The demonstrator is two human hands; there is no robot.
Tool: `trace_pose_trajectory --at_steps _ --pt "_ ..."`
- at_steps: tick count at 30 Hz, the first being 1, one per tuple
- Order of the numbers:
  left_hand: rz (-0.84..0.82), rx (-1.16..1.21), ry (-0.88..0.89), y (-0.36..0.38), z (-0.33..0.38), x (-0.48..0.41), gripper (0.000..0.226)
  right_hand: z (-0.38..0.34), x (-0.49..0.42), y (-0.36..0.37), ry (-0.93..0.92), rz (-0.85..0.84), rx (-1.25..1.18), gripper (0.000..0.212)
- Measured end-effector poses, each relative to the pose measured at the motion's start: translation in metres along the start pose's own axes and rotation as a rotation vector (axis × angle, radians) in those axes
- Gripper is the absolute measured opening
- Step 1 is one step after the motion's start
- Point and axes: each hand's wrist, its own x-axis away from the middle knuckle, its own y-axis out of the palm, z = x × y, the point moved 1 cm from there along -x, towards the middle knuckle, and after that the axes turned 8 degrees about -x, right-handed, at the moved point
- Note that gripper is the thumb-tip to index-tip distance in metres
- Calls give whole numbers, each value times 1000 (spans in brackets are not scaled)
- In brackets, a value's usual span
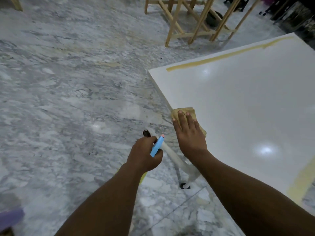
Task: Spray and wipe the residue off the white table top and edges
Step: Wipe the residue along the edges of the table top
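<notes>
Right hand (189, 135) is pressing flat on the tan cloth (185, 110) at the left edge of the white table (238, 108). Left hand (144, 155) is gripping the blue spray bottle (156, 147) off-table, over the floor (68, 99). I'm reading the yellow residue strip (221, 55) as running along the far edge, ahead-right of the cloth, so the right hand is sitting nearer.

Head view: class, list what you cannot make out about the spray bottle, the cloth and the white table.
Head view throughout.
1. Spray bottle: only its blue top shows; the left hand hides its body and fill level.
2. Cloth: mostly covered by the flat right hand; its underside is unseen.
3. White table: cut off by the right frame edge; the residue strip there runs out of view.
</notes>
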Motion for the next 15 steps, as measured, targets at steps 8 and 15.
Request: trace_pose_trajectory --at_steps 8,15 --pt "-59 5 58 37 44 72 30 24 133 10 44 58 -19 56" --pt "-112 -26 85 59 76 120 19 36 240 10 94 -9 -80 67"
